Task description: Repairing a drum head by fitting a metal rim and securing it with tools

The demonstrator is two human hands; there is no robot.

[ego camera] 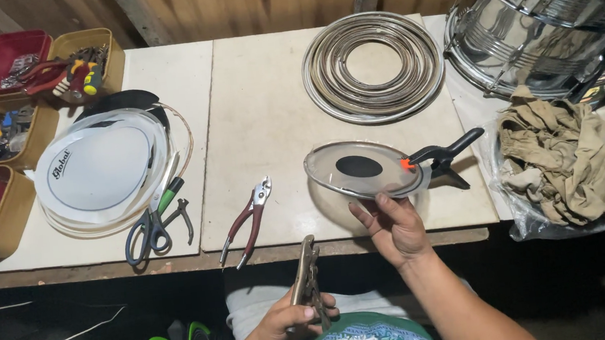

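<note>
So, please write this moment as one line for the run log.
left hand: holds locking pliers | right hand: holds clear drumhead by near edge | spring clamp: on drumhead rim | red-handled pliers: lying on table

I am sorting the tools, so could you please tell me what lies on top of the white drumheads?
Scissors rest across the right edge of the stacked white drumheads, handles off it toward the table edge. Whatever lies beneath the stack is covered.

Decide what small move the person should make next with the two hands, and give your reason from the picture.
Probably bring the locking pliers in the left hand up to the rim of the clear drumhead. The right hand holds that drumhead at its near edge, a black spring clamp already grips its right side, and the pliers are raised but apart from it.
</note>
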